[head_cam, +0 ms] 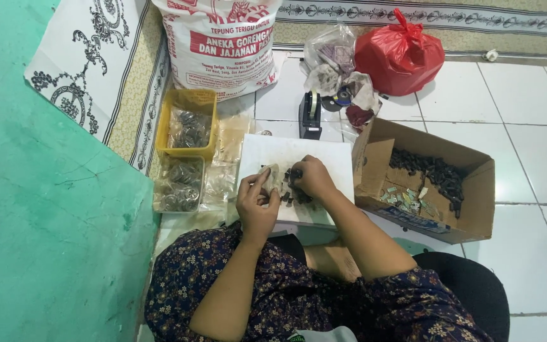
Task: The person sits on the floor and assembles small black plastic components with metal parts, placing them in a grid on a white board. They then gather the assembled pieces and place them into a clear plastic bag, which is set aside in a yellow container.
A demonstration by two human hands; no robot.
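my left hand [256,204] is pinched on a small clear plastic bag [271,178], thumb and fingers closed narrow around it, held just above the flat white board [324,158] in front of my lap. my right hand [311,177] is curled over a small heap of dark little parts [295,196] on that board, fingertips bunched at the bag mouth; can't tell if a part is actually in the pinch. open brown cardboard box [470,196] just right of the board, more dark pieces [438,174] inside plus pale paper slips [406,197]. yellow plastic tray [188,101] and a clear tray [178,187] of filled bags to the left. black tape dispenser [310,115] behind the board, white printed sack [223,44] and red plastic bag [400,57] further back.
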